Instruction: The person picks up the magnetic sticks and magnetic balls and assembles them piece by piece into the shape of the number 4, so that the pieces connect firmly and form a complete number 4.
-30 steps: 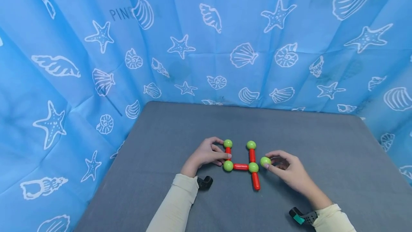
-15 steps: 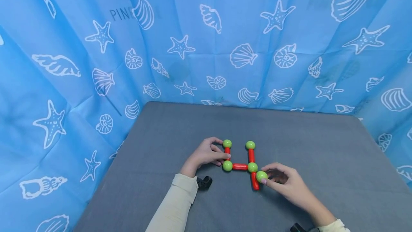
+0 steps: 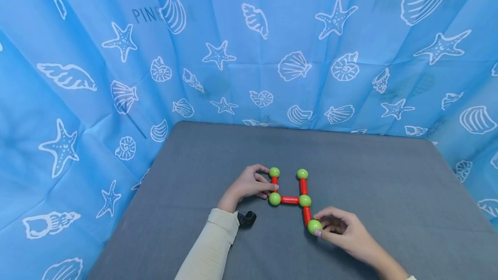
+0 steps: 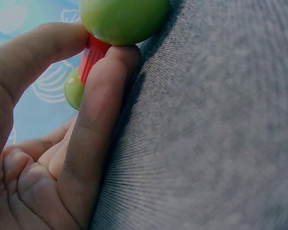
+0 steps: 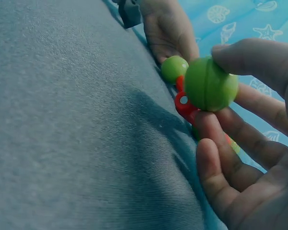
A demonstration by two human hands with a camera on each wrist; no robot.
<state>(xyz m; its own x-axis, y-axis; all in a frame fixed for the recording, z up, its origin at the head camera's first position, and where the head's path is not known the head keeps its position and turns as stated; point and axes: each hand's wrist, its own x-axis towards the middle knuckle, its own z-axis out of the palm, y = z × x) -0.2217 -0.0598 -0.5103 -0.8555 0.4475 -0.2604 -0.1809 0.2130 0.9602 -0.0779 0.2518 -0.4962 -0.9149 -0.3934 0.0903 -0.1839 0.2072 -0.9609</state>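
Green balls and red rods form a 4-like figure on the grey table [image 3: 218,150]. My left hand [image 3: 247,185] pinches the left red rod [image 3: 274,180] between a far green ball [image 3: 274,172] and a corner green ball [image 3: 274,198]. A crossbar rod [image 3: 290,200] leads right to the junction ball [image 3: 305,200]. Thumb and fingers of my right hand [image 3: 346,232] pinch another green ball [image 5: 211,84] right at the near end of the lower red rod [image 3: 307,215]. In the right wrist view this ball overlaps the rod, whose end shows a small silver disc.
A blue curtain [image 3: 233,77] with white seashell and starfish prints hangs behind the table and along its sides. One more green ball [image 3: 302,174] tops the upper right rod [image 3: 303,186]. A black strap device [image 3: 247,219] sits at my left wrist.
My right hand has brought its green ball from beside the junction down toward me, to the near end of the lower rod. The left hand keeps its hold in place.
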